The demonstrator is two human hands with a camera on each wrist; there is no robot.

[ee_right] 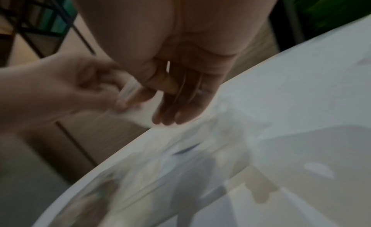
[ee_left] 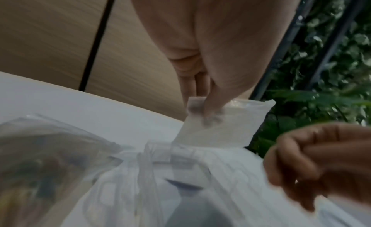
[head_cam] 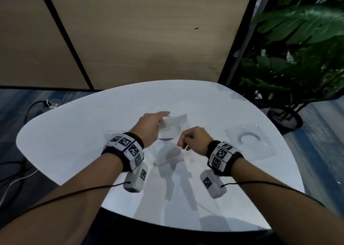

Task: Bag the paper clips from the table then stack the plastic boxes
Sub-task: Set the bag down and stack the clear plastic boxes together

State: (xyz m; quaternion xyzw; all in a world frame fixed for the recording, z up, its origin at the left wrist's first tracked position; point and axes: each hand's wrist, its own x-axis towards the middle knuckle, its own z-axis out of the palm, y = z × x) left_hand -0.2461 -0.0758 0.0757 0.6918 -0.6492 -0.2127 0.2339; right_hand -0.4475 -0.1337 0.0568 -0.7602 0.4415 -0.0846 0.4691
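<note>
My left hand (head_cam: pixel 154 125) pinches the top edge of a small clear plastic bag (head_cam: pixel 175 126) between thumb and fingers and holds it above the table's middle; the left wrist view shows the bag (ee_left: pixel 220 129) hanging from the fingertips. My right hand (head_cam: pixel 189 138) hovers just right of the bag, fingers pointing down, thumb against the index finger; blur hides whether it holds a clip. A small dark blue piece (head_cam: pixel 165 139) lies below the bag. One clear plastic box (head_cam: pixel 249 142) sits at the right, another (head_cam: pixel 113 133) is partly hidden behind my left wrist.
The white rounded table (head_cam: pixel 74 133) ends close to a tan wall panel (head_cam: pixel 149 40). A potted plant (head_cam: pixel 297 58) stands beyond the right edge, and cables (head_cam: pixel 37 105) lie on the floor at the left.
</note>
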